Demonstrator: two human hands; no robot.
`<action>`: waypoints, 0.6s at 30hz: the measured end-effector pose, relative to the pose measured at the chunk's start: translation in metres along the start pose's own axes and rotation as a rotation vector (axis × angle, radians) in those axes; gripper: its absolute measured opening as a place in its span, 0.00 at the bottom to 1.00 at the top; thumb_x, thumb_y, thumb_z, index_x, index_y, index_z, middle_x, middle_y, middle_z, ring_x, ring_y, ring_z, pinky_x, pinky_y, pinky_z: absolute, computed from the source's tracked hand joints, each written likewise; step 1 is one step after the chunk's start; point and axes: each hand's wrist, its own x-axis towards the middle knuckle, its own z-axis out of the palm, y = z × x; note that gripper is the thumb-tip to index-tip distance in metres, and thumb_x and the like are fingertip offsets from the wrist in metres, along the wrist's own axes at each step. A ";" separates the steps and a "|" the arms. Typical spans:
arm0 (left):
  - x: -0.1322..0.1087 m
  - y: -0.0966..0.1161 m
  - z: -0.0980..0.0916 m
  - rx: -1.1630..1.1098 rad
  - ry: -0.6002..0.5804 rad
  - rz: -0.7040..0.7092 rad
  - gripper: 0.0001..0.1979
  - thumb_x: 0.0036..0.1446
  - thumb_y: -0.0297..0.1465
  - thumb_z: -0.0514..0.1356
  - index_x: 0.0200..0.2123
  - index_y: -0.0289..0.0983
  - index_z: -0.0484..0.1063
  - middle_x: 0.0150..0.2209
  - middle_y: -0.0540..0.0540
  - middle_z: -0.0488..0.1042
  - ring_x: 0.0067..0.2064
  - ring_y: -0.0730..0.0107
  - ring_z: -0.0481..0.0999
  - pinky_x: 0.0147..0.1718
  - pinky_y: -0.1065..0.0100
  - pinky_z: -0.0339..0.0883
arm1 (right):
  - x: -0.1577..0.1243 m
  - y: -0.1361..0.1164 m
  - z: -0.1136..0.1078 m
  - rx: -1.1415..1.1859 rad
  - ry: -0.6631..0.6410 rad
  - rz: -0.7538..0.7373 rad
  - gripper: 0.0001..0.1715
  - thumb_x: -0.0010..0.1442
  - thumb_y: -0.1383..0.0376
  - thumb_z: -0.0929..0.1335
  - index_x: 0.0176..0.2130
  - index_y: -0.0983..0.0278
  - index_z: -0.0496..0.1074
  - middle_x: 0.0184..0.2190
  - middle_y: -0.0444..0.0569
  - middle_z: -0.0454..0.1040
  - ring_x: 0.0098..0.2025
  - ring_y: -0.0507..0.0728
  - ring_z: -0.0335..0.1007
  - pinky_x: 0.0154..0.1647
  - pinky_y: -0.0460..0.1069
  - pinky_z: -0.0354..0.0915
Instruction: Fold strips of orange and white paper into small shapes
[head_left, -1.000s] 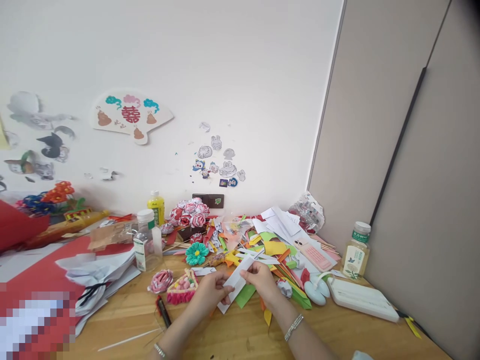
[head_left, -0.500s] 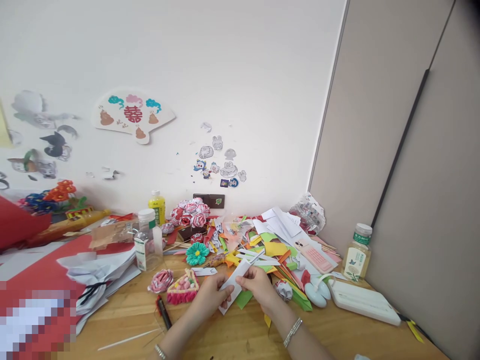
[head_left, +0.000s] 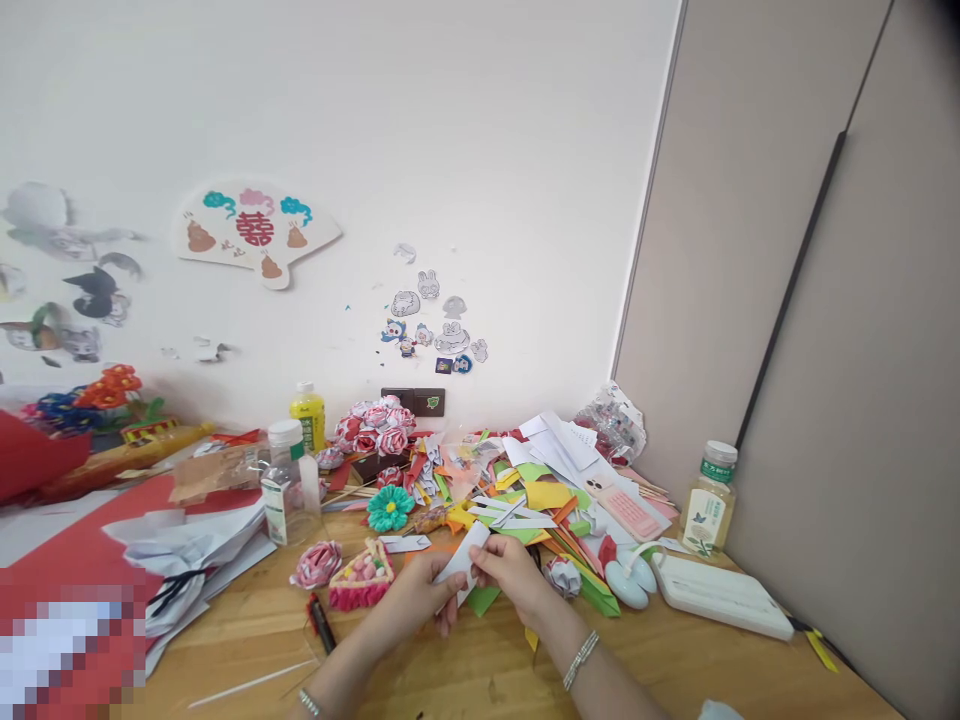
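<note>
Between both hands is a narrow folded strip of white paper (head_left: 472,546), tilted up to the right above the table. My left hand (head_left: 426,592) is closed on its lower left part, the thumb lying along it. My right hand (head_left: 511,572) pinches its right edge with thumb and fingertips. The paper's lower end is partly hidden behind the left fingers. Just under the hands lies a piece of green paper (head_left: 482,600). Left of my left hand sit a cake-slice-shaped craft piece (head_left: 363,578) and a pink paper rose (head_left: 316,566).
Paper scraps (head_left: 525,500) are heaped behind the hands, with a teal flower (head_left: 389,508) at their left. A black pen (head_left: 322,626) lies left. Bottles stand at both sides: a clear bottle (head_left: 284,490) and a labelled jar (head_left: 709,505). A white flat box (head_left: 724,595) lies right.
The white paper has been turned or folded and now shows shorter between the hands. My left fingers have shifted down beneath it. The whole view has swung slightly right.
</note>
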 end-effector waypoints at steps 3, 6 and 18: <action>-0.001 0.004 0.000 0.001 -0.020 -0.002 0.18 0.44 0.45 0.52 0.26 0.35 0.63 0.12 0.54 0.66 0.14 0.75 0.65 0.14 0.75 0.57 | 0.001 0.001 0.000 -0.023 0.010 -0.032 0.21 0.44 0.52 0.67 0.20 0.68 0.64 0.15 0.43 0.66 0.18 0.47 0.57 0.22 0.44 0.53; -0.003 0.008 0.001 0.009 -0.034 -0.002 0.18 0.45 0.45 0.52 0.26 0.35 0.63 0.12 0.55 0.65 0.13 0.77 0.63 0.13 0.76 0.56 | 0.003 0.004 -0.001 -0.023 0.027 -0.035 0.22 0.46 0.51 0.65 0.19 0.68 0.64 0.15 0.43 0.65 0.17 0.47 0.57 0.21 0.44 0.53; -0.004 0.008 0.002 -0.026 -0.050 -0.037 0.18 0.43 0.46 0.53 0.26 0.35 0.62 0.12 0.55 0.66 0.13 0.77 0.62 0.13 0.75 0.54 | 0.006 0.006 -0.003 -0.140 0.060 -0.140 0.25 0.51 0.49 0.60 0.18 0.67 0.61 0.14 0.42 0.61 0.17 0.48 0.56 0.19 0.44 0.53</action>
